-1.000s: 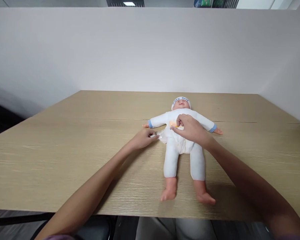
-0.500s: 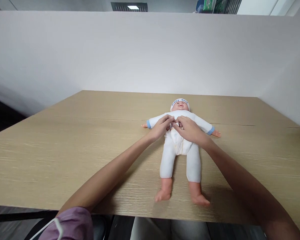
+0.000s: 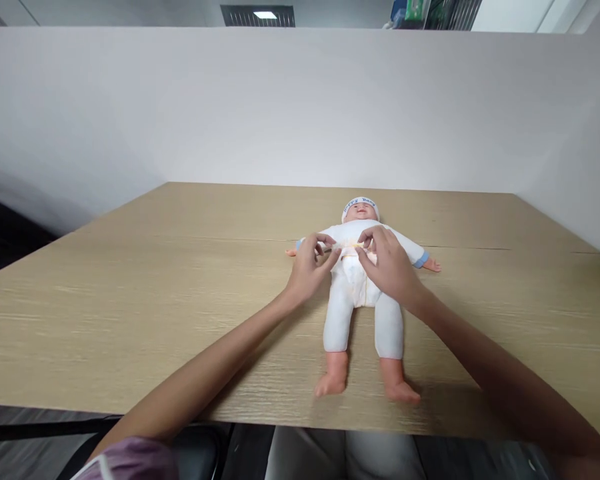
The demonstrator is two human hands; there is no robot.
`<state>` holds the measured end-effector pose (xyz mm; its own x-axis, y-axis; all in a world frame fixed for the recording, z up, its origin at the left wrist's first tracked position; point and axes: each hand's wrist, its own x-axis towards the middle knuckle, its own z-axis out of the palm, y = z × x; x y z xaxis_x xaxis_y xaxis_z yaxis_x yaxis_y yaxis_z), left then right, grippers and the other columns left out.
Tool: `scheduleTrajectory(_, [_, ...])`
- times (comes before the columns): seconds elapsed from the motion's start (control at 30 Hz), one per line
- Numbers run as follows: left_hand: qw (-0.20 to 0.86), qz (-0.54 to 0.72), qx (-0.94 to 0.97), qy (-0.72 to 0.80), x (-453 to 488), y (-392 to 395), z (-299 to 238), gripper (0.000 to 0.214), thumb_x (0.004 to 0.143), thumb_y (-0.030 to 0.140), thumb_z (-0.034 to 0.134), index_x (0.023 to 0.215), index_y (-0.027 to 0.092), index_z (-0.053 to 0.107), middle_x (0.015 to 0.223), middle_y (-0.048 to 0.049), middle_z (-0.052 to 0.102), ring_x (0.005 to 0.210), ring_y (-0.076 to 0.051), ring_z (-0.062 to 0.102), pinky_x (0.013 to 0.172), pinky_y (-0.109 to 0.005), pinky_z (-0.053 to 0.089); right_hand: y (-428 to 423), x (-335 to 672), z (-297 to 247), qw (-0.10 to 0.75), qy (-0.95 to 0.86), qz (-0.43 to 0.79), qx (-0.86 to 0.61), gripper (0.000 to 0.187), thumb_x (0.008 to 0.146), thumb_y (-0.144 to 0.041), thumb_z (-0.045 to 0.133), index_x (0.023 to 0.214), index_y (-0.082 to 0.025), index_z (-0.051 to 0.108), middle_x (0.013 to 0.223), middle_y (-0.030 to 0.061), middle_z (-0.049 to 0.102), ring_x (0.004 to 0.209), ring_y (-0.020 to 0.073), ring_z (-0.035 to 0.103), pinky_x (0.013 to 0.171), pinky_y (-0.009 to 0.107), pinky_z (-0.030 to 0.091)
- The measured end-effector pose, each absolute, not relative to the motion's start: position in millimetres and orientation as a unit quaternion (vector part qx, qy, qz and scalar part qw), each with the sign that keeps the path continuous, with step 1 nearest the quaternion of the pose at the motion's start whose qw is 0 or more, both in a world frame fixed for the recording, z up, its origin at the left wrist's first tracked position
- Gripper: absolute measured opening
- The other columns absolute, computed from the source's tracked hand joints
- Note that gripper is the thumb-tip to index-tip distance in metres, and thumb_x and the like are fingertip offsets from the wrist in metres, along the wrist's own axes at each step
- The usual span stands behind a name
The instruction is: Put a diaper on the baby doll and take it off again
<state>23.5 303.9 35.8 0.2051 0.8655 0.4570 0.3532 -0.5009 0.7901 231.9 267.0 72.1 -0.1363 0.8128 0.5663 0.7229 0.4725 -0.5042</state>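
Observation:
A baby doll (image 3: 389, 327) in a white suit with blue cuffs lies on its back, feet toward me. Around its hips is a white diaper (image 3: 356, 283) with yellowish markings. My left hand (image 3: 310, 267) is at the diaper's left waist edge, its thumb and fingers curled in on the edge. At the other side of the waist my right hand (image 3: 387, 263) pinches the diaper's upper edge near a small yellow strip. My fingers partly hide the waistband and the doll's belly.
The doll rests on a wide wooden table (image 3: 130, 300) whose near edge is just in front of my lap. A pale partition wall (image 3: 300, 107) rises behind the table and along its right side.
My hands were close together over the doll's belly; now they are farther apart, the left one shifted left. More of the diaper's waistband shows between them. The doll's legs have shifted slightly.

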Motion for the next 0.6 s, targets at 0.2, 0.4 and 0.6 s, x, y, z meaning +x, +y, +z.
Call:
scheduleTrajectory(0.2, [0.293,0.247,0.887,0.256,-2,238,55,0.02,0.11,0.043,0.058,0.106,0.026,0.067,0.114,-0.0041,0.077,0.111,-0.025,0.063,0.105,-0.043,0.041,178,252,50,0.338,-0.806,0.218,-0.435,0.003,0.104,-0.03,0.061,0.107,-0.028,0.062,0.104,0.005,0.073,0.084,0.0224,0.07,0.076,0.038,0.058])
scheduleTrajectory(0.4, [0.25,0.166,0.899,0.319,-1,249,36,0.03,0.108,0.05,0.058,0.094,0.023,0.06,0.095,-0.0018,0.072,0.101,-0.026,0.061,0.099,-0.044,0.032,188,281,29,0.294,-0.756,0.244,-0.531,0.007,0.101,-0.032,0.064,0.098,-0.026,0.065,0.086,0.0011,0.074,0.077,0.0208,0.07,0.073,0.036,0.053])
scheduleTrajectory(0.6, [0.193,0.2,0.868,0.411,29,255,26,0.038,0.103,0.057,0.065,0.092,0.021,0.057,0.082,0.0008,0.065,0.082,-0.023,0.059,0.094,-0.043,0.034,195,263,23,0.281,-0.76,0.137,-0.569,0.018,0.102,-0.029,0.065,0.087,-0.024,0.055,0.085,0.0004,0.068,0.075,0.0191,0.063,0.07,0.033,0.043])
